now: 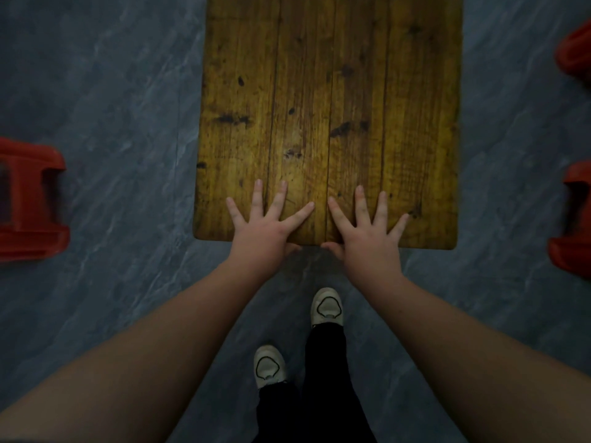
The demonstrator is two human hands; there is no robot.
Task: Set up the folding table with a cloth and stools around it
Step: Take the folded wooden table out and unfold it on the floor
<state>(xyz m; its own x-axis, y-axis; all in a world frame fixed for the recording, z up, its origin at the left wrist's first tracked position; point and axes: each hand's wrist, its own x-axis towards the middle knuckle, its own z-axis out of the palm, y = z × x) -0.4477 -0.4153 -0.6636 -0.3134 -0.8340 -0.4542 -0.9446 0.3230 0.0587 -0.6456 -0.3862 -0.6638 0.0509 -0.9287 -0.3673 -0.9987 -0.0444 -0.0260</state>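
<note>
At the bottom of the view stand two pale shoes [327,307] below black trousers [323,372] on the grey marbled floor [112,100], the right foot set ahead of the left. Both bare forearms reach forward from the lower corners toward the bench [329,91].

The left hand [260,230] lies flat on the near edge of the bench, its fingers [277,199] straight and spread wide on the wood, grasping nothing; its thumb hangs off the near edge. The right hand [367,235] lies just beside it in the same way, fingers straight and fanned out on the top, holding nothing, thumb at the edge. The two thumbs nearly meet at the middle of the near edge.

The bench is a wooden top of lengthwise planks with dark knots, stretching away from the person to the upper edge of the view. Its top is bare wood.

A red stool [30,199] lies on the floor to the left, well apart from the bench. Another red stool [575,219] sits at the right edge, and part of a third red stool [574,54] shows farther off at the upper right.
</note>
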